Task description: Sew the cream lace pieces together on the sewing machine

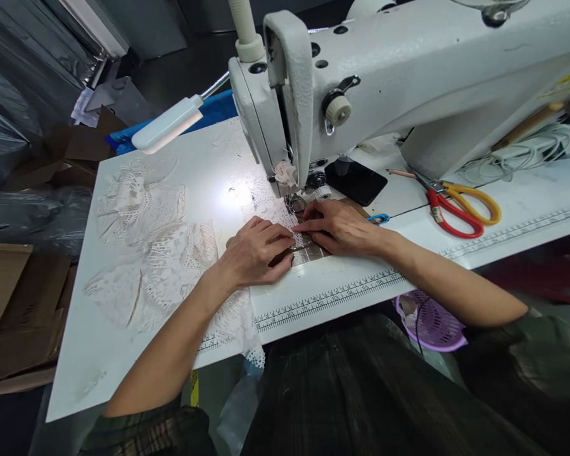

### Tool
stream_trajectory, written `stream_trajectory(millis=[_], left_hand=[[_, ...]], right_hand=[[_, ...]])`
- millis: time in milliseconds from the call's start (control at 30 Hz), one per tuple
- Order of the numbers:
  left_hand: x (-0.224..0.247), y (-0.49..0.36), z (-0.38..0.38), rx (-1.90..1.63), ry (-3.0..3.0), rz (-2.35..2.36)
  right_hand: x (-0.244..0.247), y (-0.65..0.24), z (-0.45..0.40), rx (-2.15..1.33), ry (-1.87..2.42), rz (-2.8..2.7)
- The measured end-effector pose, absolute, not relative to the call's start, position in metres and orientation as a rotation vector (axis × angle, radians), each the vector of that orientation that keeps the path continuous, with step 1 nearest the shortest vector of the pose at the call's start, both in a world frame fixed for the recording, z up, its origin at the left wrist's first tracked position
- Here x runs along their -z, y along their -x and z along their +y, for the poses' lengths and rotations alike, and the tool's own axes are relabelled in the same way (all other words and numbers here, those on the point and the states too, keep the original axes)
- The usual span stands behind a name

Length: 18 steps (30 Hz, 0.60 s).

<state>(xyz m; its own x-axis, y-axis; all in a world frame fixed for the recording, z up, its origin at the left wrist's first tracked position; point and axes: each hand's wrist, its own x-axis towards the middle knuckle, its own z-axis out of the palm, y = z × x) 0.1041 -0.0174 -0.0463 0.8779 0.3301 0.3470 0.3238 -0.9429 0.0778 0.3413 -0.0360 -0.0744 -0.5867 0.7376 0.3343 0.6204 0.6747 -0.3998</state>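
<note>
White lace fabric (266, 206) lies on the sewing table and runs under the presser foot (293, 202) of a white sewing machine (384, 69). Just in front of the foot, my left hand (256, 250) has its fingers bent and drawn together on the lace edge. My right hand (344, 227) pinches the lace from the other side, its fingertips close to the left ones. Beneath the fingers is a shiny metal plate (308, 253). What lies between the fingertips is partly hidden.
More lace pieces (171, 259) spread over the left of the table. To the right are a black phone (356, 180), scissors (460, 202) with red and yellow handles, and a blue clip-like item (379, 218). A lamp (168, 125) shines near the needle. A purple basket (432, 323) hangs below the edge.
</note>
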Motion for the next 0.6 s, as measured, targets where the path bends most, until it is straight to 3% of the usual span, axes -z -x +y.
stream_trajectory(millis=[600], left_hand=[[0.0518,-0.1035,-0.0214,-0.540,-3.036,0.675]], right_hand=[[0.0747,-0.3345,-0.0402,-0.215,1.158,-2.461]])
